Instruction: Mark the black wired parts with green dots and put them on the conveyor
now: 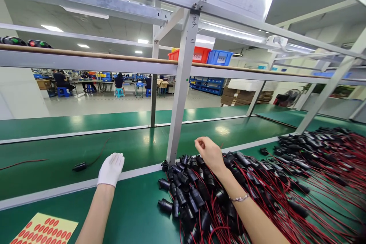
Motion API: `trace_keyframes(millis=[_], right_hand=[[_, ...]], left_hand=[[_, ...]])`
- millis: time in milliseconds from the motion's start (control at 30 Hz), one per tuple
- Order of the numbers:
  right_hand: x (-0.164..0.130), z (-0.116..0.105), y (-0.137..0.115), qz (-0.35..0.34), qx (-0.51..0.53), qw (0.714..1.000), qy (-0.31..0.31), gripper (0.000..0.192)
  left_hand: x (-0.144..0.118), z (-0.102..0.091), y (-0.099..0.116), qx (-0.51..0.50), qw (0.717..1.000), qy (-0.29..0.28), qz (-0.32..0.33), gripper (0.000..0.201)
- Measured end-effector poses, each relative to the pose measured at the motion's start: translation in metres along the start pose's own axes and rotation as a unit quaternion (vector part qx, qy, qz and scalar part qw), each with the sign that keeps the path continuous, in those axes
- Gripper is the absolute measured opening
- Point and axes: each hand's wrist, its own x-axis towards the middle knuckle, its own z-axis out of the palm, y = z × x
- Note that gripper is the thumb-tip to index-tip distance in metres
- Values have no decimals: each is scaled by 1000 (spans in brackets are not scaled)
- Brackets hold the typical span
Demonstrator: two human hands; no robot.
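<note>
Just below right fingers (200, 144), connector pile (194, 194)

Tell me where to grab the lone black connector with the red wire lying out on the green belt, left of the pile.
Take the lone black plastic connector by its stubby body, fingers across its short sides, coming from above. It lies flat on the green conveyor belt, apart from the pile, with its thin red wire trailing up and right. The wire is too slack to lift by, I'd judge. The white-gloved left hand is nearest.
</note>
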Motion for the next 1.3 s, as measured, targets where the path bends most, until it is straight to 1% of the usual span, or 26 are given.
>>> trace_keyframes(millis=[100, 200, 267, 333, 433, 500, 567, 633, 700, 733, 800, 900, 967, 1033, 1133, 1300], right_hand=[[36, -8, -20, -57, 23, 992, 107, 22], [71, -3, -42, -110, 42, 977, 178, 22], [89, 5, -56, -135, 52, 967, 210, 23], [101, 13, -66, -147, 58, 961, 227, 23], [104, 18, -76, -150, 60, 961, 225, 23], [96, 13, -78, -150, 59, 966, 205, 25], [81, 3, -76, -145, 55, 973, 174, 28], [62, -9, -66, -124, 47, 981, 140, 30], [42, -20, -51, -85, 30, 991, 101, 26], [31, -23, -42, -63, 18, 995, 74, 24], [11, -26, -22, -27, -10, 1000, -1, 21], [-15, -22, 1, 15, -54, 990, -128, 22], [-30, -16, 7, 38, -78, 977, -193, 24], [-42, -9, 8, 57, -93, 966, -236, 25], [-51, 1, 3, 84, -108, 957, -256, 27], [-48, 17, -5, 128, -113, 958, -229, 32]], left_hand=[[-1, 1, 2, -7, 1000, -10, -19, 33], [-2, 0, 6, -30, 998, -3, -46, 35], [-3, -1, 9, -51, 996, 4, -67, 37], [-4, -1, 12, -77, 993, 16, -91, 39], [-6, 0, 15, -118, 984, 37, -128, 40], [-9, 3, 17, -142, 977, 50, -149, 40], [-11, 7, 20, -160, 971, 58, -166, 41], [-15, 11, 23, -172, 967, 60, -181, 40], [-20, 15, 26, -179, 963, 57, -192, 38], [-22, 18, 27, -181, 962, 55, -197, 38], [-28, 23, 28, -184, 960, 49, -206, 37], [-39, 35, 29, -186, 957, 39, -218, 37], [-47, 45, 30, -185, 956, 30, -226, 42], [-58, 54, 31, -184, 954, 18, -236, 49], [-73, 67, 34, -175, 953, -4, -245, 49], [-94, 80, 35, -151, 956, -30, -251, 49]])
